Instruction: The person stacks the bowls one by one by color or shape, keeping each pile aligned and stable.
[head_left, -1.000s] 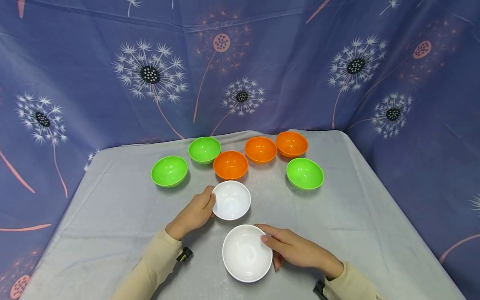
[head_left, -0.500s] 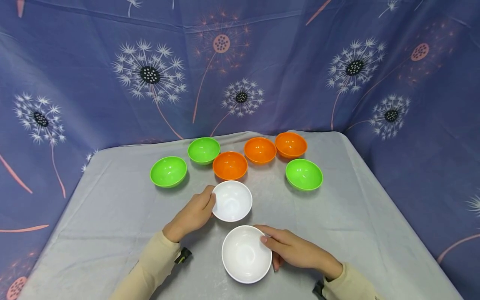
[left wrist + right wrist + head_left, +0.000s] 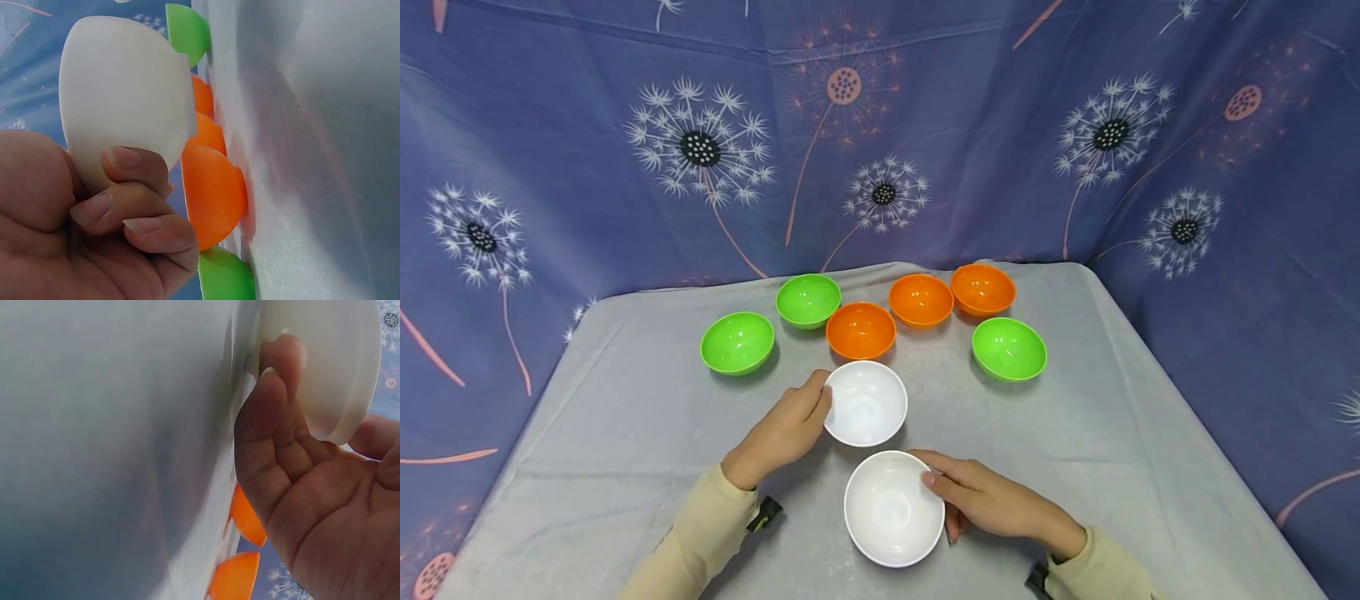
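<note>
My left hand (image 3: 788, 425) grips a white bowl (image 3: 867, 403) by its left side, thumb at the rim and fingers curled beneath. In the left wrist view, a gap shows between this bowl (image 3: 128, 94) and the tabletop. Nearer to me, my right hand (image 3: 992, 496) holds a second, larger-looking white bowl (image 3: 893, 510) at its right rim, thumb over the edge. The right wrist view has that hand's fingers (image 3: 265, 406) curled against the outer wall of the bowl (image 3: 331, 356). Both bowls face upward, one behind the other.
Behind the white bowls are orange bowls, one in front (image 3: 861, 332) and two farther back (image 3: 921, 301). Green bowls stand at the left (image 3: 737, 343), back left (image 3: 808, 301) and right (image 3: 1009, 349). A grey cloth covers the table (image 3: 1112, 433), with a blue dandelion curtain (image 3: 970, 108) behind.
The left hand's white bowl has come slightly nearer the camera and a little to the right, so it looks larger. The right hand and its bowl stay nearly still.
</note>
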`<control>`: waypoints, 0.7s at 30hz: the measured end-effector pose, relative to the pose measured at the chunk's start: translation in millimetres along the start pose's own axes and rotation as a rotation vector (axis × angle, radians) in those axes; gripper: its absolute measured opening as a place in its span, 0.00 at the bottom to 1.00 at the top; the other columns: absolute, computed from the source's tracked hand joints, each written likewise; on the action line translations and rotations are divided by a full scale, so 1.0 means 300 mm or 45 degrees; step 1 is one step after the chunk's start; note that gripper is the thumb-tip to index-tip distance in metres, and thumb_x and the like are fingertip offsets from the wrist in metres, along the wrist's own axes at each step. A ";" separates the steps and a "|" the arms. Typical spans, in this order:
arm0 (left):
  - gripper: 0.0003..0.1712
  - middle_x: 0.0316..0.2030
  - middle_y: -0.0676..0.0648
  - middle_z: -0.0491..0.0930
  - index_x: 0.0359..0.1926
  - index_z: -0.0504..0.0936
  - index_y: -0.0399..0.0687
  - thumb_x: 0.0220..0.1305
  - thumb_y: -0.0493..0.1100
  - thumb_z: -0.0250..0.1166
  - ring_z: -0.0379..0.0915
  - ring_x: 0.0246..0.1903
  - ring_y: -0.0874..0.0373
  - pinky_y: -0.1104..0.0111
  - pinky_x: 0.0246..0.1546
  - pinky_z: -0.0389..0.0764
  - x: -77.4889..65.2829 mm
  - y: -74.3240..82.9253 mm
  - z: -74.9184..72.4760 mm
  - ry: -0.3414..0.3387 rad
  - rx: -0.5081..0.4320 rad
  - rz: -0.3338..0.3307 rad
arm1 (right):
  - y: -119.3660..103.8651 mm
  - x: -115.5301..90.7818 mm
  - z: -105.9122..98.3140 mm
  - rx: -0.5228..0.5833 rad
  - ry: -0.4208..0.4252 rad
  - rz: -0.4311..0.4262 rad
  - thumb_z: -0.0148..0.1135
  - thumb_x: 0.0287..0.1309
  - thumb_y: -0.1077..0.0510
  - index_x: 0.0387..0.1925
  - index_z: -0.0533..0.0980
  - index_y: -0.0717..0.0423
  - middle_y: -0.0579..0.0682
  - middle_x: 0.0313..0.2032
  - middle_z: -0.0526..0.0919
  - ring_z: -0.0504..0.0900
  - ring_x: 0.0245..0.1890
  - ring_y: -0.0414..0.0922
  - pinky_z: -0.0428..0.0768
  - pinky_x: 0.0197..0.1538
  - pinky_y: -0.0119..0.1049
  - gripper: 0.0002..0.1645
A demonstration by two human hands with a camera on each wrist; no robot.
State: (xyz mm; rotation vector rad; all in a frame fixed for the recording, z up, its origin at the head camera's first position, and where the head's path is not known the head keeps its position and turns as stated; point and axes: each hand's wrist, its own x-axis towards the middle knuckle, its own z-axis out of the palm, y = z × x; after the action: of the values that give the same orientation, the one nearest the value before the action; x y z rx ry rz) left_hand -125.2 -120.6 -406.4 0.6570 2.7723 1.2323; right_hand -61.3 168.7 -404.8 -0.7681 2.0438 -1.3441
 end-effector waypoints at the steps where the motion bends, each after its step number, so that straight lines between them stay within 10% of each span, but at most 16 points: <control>1: 0.10 0.35 0.50 0.78 0.49 0.71 0.46 0.75 0.38 0.44 0.69 0.28 0.59 0.66 0.28 0.72 -0.001 0.002 0.000 0.001 0.000 0.002 | -0.015 -0.001 -0.001 0.001 -0.001 0.001 0.39 0.76 0.57 0.68 0.62 0.49 0.57 0.19 0.78 0.77 0.16 0.55 0.79 0.23 0.39 0.22; 21: 0.10 0.34 0.53 0.78 0.49 0.71 0.48 0.75 0.38 0.44 0.69 0.28 0.60 0.66 0.29 0.73 -0.020 0.031 -0.010 0.011 -0.003 0.028 | 0.083 0.005 0.005 0.032 -0.003 -0.037 0.39 0.77 0.53 0.68 0.62 0.39 0.51 0.21 0.79 0.78 0.15 0.51 0.80 0.22 0.38 0.22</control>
State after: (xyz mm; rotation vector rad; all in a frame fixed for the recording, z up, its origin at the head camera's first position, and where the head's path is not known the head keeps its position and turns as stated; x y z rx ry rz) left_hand -116.9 -119.4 -398.5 0.6860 2.7772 1.2456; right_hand -64.9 175.0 -428.7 -0.7907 2.0173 -1.3822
